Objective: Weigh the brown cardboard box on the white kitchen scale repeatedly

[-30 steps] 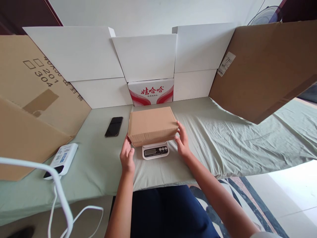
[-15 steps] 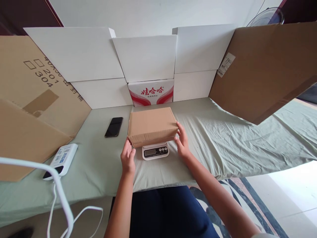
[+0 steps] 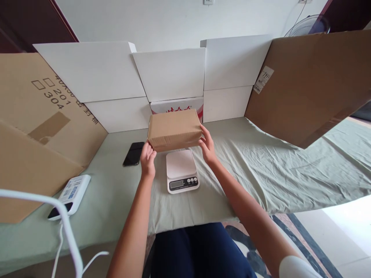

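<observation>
Lifted off the scale since the earlier frames, the brown cardboard box now hangs in the air above and behind the white platform, which lies bare. Green sheeting covers the surface, and cardboard and white panels stand along its back edge and both side edges. A red-printed carton shows just behind the lifted box, partly hidden by it. Both hands press the box between them: the left hand has its grip clamped on the box's lower left corner, and the right hand has its grip clamped on the right end, fingers spread against the side. The kitchen scale sits near the middle of the surface's front edge, between the forearms. A white power bank lies toward the front left corner, with a black phone just left of the left hand.
</observation>
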### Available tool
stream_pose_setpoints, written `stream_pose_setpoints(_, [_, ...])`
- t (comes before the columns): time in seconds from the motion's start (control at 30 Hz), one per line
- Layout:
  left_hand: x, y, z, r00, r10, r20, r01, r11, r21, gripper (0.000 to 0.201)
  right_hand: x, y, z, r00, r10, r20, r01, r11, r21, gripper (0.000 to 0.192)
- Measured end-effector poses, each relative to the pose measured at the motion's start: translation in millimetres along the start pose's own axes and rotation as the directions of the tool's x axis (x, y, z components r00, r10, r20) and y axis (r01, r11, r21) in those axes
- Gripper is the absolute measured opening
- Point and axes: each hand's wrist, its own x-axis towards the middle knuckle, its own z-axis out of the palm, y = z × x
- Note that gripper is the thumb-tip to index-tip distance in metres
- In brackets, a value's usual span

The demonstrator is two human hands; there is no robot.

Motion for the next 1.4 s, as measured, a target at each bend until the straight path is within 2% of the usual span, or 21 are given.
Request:
stream_pose_setpoints(0.13, [11,-32,-0.1,0.994,-0.1,-0.035,0.099,0.995,-0.025,0.081,4,41,13,0.993,0.116,-0.009,-0.115,0.993,0.035,0.066])
stream_pose_setpoints(0.3, [8,-49,-5.6,0.989,-0.147,0.0,0.147,0.989,-0.02,0.073,-5,58,19,0.976,0.213,-0.034,-0.208,0.972,0.109,0.067])
stream_pose_setpoints(0.5, [8,-53,-8.6,0.974,-0.228,-0.017,0.228,0.974,0.009,0.073,-7,70,18,0.976,0.216,-0.034,-0.214,0.976,0.047,0.065])
stream_pose_setpoints(0.6, [12,-49,-18.2,0.979,-0.188,-0.074,0.19,0.981,0.027,0.074,-6,78,7,0.959,0.226,-0.17,-0.221,0.974,0.048,0.065])
stream_pose_setpoints(0.7, [15,-43,-28.9,0.978,-0.148,-0.15,0.153,0.988,0.022,0.075,-5,83,-9,0.907,0.278,-0.316,-0.273,0.96,0.061,0.065])
stream_pose_setpoints(0.8, [15,-39,-33.4,0.971,-0.159,-0.177,0.165,0.986,0.022,0.075,-6,82,-18,0.885,0.316,-0.341,-0.312,0.948,0.067,0.063])
stream_pose_setpoints(0.93, [12,-41,-29.4,0.974,-0.18,-0.139,0.187,0.982,0.04,0.074,-9,75,-11,0.913,0.304,-0.271,-0.301,0.952,0.054,0.062])
stream_pose_setpoints(1.1, [10,-47,-21.5,0.972,-0.231,-0.047,0.233,0.971,0.051,0.074,-12,66,5,0.95,0.297,-0.094,-0.293,0.955,0.051,0.067])
stream_pose_setpoints(1.23, [9,-50,-17.7,0.972,-0.235,0.002,0.235,0.971,0.046,0.074,-13,59,11,0.951,0.31,0.012,-0.31,0.949,0.049,0.072])
stream_pose_setpoints(1.4, [8,-49,-14.3,0.97,-0.24,0.04,0.238,0.97,0.043,0.076,-12,53,13,0.952,0.303,0.048,-0.306,0.951,0.053,0.077])
